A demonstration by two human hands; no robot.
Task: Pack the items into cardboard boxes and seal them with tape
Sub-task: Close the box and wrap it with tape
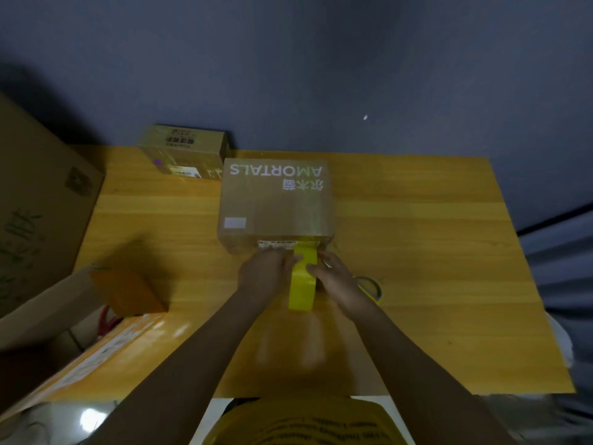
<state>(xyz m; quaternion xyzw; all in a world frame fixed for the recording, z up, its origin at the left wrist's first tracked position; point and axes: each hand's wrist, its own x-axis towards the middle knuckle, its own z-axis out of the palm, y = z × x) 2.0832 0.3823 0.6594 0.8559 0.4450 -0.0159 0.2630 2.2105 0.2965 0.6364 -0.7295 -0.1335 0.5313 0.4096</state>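
- Closed cardboard box (276, 200) just beyond both hands, its near side wall touching or almost touching the fingertips; printed top facing up, long axis across the view.
- Yellow tape roll (302, 281) standing on edge between the hands, its strip running forward toward the box's near wall; likely step: pressing the tape end onto that wall before drawing it over the top.
- Left hand (266, 268) on the roll's left flank, fingers curled against it and reaching the box's white label.
- Right hand (333, 274) on the roll's right flank, fingers bent round the tape; exact pinch too blurred to tell.
- Both hands equally near the box.
- Second roll (372, 285) lying flat on the tabletop (433, 252) just right of the right hand.
- Smaller taped box (184, 152) well beyond, left of the left hand.
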